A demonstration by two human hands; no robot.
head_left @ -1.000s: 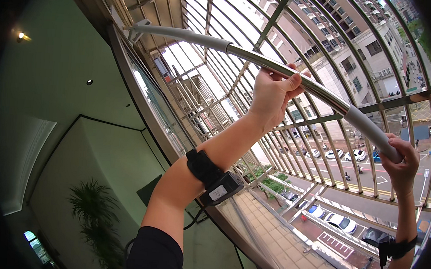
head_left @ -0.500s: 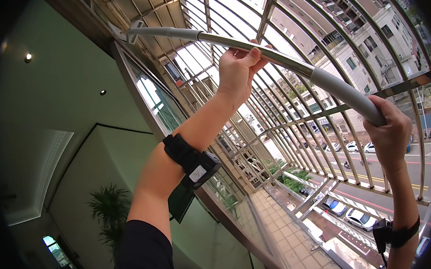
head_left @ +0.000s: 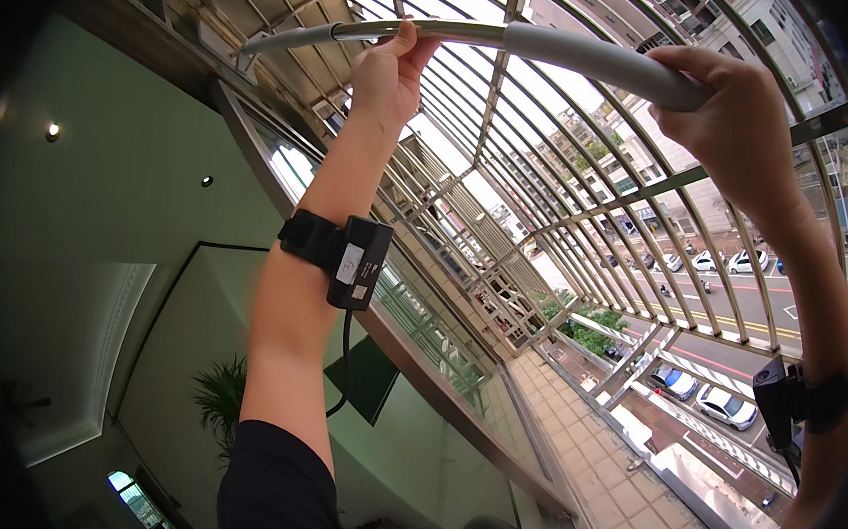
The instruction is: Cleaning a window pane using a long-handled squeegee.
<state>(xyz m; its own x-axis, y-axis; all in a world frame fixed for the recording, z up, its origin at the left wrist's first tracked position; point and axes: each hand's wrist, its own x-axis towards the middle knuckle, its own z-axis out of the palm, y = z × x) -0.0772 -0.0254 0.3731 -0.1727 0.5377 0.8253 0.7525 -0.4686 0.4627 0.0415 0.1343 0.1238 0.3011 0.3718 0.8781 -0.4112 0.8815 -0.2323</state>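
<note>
A telescopic pole [head_left: 595,62] with a thick grey grip and a shiny metal shaft stretches across the top of the view, bent by the lens. My left hand [head_left: 386,77] is closed around the metal shaft, thumb and fingers pinching it from below. On the grey grip's right end, my right hand [head_left: 733,129] is wrapped. The far grey section of the pole slopes down to a head [head_left: 245,57] by the upper window frame. Small and partly lost against the frame, the head does not show its shape clearly.
Metal security bars [head_left: 636,191] enclose the balcony on the right, above a street with parked cars. A framed glass window [head_left: 415,392] runs diagonally on the left, with a green-tinted room behind it. Tiled ledge [head_left: 623,505] lies below. Black devices are strapped to both my arms.
Both hands have risen and the pole's right end has swung upward, so it lies flatter. My left hand moved left. The far head has shifted slightly left and shows less.
</note>
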